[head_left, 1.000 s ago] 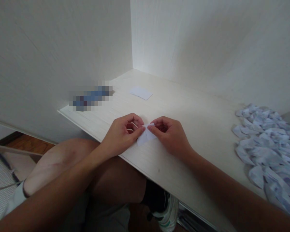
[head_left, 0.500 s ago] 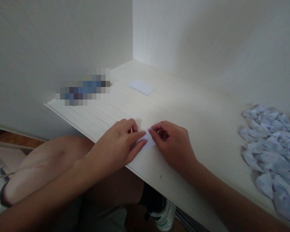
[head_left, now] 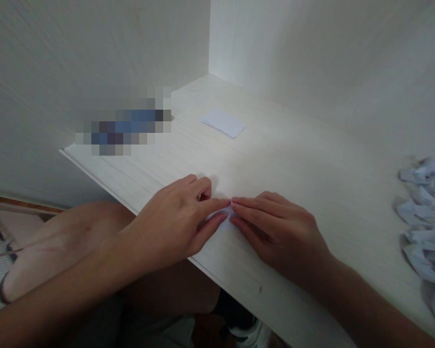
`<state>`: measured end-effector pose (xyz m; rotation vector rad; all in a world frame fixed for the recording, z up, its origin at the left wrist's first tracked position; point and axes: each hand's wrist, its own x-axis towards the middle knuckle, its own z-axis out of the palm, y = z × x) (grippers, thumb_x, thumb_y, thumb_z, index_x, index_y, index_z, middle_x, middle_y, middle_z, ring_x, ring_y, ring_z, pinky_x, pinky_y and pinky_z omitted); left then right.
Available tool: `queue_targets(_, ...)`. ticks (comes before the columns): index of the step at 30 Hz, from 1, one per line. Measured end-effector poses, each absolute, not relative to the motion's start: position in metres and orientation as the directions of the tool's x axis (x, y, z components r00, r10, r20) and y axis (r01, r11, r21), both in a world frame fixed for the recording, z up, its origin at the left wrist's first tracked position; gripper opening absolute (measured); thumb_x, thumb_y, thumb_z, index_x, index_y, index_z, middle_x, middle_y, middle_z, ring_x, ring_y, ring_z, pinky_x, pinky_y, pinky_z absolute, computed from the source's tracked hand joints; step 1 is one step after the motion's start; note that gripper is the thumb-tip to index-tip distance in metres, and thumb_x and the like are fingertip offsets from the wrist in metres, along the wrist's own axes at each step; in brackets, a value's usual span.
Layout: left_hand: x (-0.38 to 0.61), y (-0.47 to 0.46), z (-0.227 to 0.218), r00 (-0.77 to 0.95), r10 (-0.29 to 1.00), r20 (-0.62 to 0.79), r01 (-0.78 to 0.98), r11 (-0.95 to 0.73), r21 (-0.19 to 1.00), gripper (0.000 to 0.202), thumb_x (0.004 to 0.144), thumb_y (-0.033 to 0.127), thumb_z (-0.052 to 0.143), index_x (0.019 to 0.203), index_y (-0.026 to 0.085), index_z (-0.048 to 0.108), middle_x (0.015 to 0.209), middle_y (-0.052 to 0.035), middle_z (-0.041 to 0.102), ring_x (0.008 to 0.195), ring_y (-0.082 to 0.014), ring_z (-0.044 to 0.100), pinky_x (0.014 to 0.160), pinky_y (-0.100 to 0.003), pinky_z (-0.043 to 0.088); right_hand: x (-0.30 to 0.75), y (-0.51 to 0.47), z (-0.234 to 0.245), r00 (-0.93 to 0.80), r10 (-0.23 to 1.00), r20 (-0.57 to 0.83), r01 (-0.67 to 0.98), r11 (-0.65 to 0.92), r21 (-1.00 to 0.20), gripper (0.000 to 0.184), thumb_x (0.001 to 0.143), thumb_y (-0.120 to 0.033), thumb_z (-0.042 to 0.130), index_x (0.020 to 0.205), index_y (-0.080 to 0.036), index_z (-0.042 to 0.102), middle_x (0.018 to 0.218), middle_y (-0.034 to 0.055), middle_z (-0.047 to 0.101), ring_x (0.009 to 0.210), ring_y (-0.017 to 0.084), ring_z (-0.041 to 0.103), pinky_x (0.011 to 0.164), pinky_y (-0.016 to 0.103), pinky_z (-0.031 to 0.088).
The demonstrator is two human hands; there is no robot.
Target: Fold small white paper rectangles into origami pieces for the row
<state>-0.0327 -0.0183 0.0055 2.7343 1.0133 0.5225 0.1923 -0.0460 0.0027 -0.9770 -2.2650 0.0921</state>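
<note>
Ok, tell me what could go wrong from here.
The left hand and right hand cover much of the small white paper piece, so it might get creased crookedly unnoticed. That piece is close to the front edge of the white wood-grain tabletop; a slip could send it over. To the right, the loose heap of angular white paper pieces could scatter if the right forearm swung outward.

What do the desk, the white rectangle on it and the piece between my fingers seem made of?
Desk: perhaps matte woodgrain laminate, given fine streaks. White rectangle: probably smooth paper or card, with thin edges. Piece: likely matte paper; white, mostly hidden.
</note>
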Motion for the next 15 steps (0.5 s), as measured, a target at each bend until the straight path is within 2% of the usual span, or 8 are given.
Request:
queue_targets(4, -0.0328, -0.0168, 0.0041, 0.707, 0.655, 0.267, 0.591, -0.754, 0.286, 0.027, 0.104, 0.033, 0.055, 0.121, 0.024, 0.074, 0.089, -0.0052, 0.058, 0.083, -0.0225, 0.054, 0.071, -0.036, 0.046, 0.1941, -0.0477, 0.0055, -0.47, 0.702, 0.535, 0.59, 0.701, -0.401, 0.017, 0.092, -0.011, 0.07, 0.102, -0.022, 0.078, 0.105, 0.0063, 0.084, 0.081, 0.02, 0.075, 0.076, 0.037, 0.064)
queue_targets(7, -0.0328, -0.0167, 0.0043, 0.704, 0.658, 0.266, 0.592, -0.751, 0.291, 0.026, 0.103, 0.032, 0.056, 0.121, 0.024, 0.074, 0.087, -0.0047, 0.058, 0.081, -0.0218, 0.053, 0.07, -0.036, 0.045, 0.1952, -0.0488, 0.0059, -0.463, 0.714, 0.525, 0.562, 0.694, -0.449, 0.021, 0.091, -0.009, 0.07, 0.104, -0.023, 0.078, 0.107, 0.0074, 0.083, 0.083, 0.02, 0.075, 0.076, 0.037, 0.065)
queue_targets(15, -0.0335, -0.0167, 0.0037, 0.71, 0.65, 0.271, 0.584, -0.759, 0.287, 0.027, 0.104, 0.029, 0.055, 0.123, 0.024, 0.073, 0.085, -0.0043, 0.058, 0.08, -0.0219, 0.052, 0.07, -0.036, 0.044, 0.1968, -0.049, 0.0078, -0.505, 0.725, 0.468, 0.599, 0.685, -0.416, 0.016, 0.091, -0.007, 0.07, 0.1, -0.017, 0.078, 0.107, 0.0083, 0.082, 0.084, 0.019, 0.072, 0.074, 0.033, 0.064)
